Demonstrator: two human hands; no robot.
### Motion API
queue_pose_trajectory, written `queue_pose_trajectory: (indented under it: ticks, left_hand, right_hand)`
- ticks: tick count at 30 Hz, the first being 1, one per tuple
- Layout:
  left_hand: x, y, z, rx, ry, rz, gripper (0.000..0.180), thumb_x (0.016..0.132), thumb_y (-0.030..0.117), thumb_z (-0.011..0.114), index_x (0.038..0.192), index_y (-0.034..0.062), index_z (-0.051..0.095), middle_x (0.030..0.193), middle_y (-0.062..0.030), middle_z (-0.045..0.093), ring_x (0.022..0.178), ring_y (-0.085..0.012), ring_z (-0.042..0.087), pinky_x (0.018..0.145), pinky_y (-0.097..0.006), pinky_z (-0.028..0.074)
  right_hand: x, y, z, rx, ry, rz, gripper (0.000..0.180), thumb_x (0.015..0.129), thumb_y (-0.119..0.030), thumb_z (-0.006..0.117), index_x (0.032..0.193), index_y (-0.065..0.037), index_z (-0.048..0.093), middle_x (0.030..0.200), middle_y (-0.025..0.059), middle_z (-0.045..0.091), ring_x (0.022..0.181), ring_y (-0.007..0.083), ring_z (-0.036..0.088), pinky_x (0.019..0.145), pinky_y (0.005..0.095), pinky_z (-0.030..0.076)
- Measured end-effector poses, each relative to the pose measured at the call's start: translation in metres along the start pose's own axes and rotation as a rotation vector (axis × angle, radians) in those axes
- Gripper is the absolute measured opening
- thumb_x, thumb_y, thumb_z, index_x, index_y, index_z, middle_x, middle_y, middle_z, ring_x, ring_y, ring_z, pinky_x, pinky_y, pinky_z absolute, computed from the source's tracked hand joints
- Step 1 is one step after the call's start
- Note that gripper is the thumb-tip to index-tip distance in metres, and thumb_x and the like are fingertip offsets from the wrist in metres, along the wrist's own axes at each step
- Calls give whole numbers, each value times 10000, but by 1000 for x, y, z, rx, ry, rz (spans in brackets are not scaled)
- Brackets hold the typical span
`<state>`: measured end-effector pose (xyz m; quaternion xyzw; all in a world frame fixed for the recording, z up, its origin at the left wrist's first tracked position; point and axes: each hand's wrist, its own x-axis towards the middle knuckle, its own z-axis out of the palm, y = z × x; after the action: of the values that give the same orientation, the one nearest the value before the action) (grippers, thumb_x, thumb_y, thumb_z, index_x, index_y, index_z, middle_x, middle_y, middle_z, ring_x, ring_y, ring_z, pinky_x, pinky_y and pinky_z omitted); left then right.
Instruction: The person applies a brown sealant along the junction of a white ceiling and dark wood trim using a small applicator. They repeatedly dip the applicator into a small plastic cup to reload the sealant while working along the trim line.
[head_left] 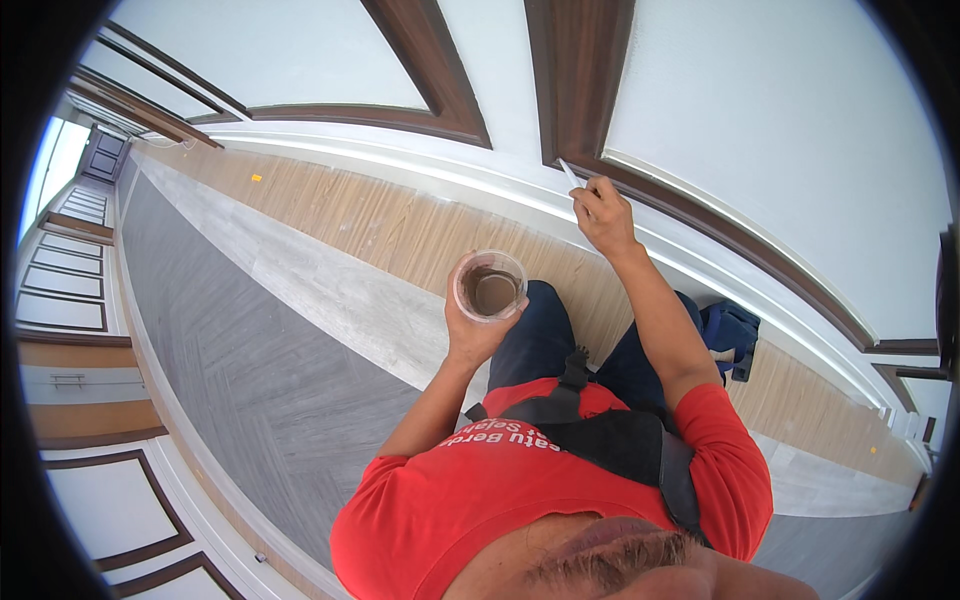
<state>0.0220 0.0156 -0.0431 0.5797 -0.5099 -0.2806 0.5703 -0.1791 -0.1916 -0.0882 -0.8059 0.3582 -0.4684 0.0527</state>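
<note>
A clear plastic cup [517, 272] with brown paint [494, 294] in the bottom rests in my left hand [474, 330], fingers wrapped round its side. Brown smears coat the inner wall of the cup. My right hand [605, 216] pinches a slim white-handled paintbrush [570, 174]. The brush's far end meets the lower corner of a dark brown wood-look frame [582, 90] on the white wall; its bristles are too small to make out. My right arm reaches out ahead, while the cup stays close in front of my body.
Another brown frame [462, 122] stands to the left on the same wall, above a white baseboard [350, 148]. Wood-look flooring [400, 215] borders grey planks [250, 300]. A dark blue bag [732, 335] sits beside my right leg. Small yellow marks dot the floor.
</note>
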Motion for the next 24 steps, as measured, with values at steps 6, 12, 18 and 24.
queue_pose_trajectory:
  ticks: [6,12,18,24]
  left_hand:
    - [0,0,1,-5,-6,10,999,673,38,932,1493,-1,363,1317,-143,585,1225,-243,591,1050,-382,499]
    - [1,1,2,-14,-2,21,985,671,30,929,1484,-2,374,1318,-144,586,1220,-241,595,1044,-381,503]
    - [1,2,2,3,0,12,975,667,31,931,1474,-3,384,1313,-143,591,1217,-240,597,1041,-380,505]
    - [3,8,3,-7,-14,-1,971,667,36,933,1470,-1,389,1317,-143,589,1218,-242,596,1047,-380,501]
  right_hand:
    - [2,3,-3,-17,-43,6,130,806,0,741,904,-85,740,919,83,577,750,262,676,640,391,569]
    - [5,5,-7,-26,-93,32,116,816,-9,733,907,-81,744,927,81,569,775,277,674,665,412,568]
    - [11,6,-11,-30,-128,59,114,828,-10,726,917,-72,763,937,92,568,788,297,668,682,432,556]
    - [16,3,-12,-31,-123,79,121,850,-21,708,933,-71,781,931,99,574,797,303,666,688,437,551]
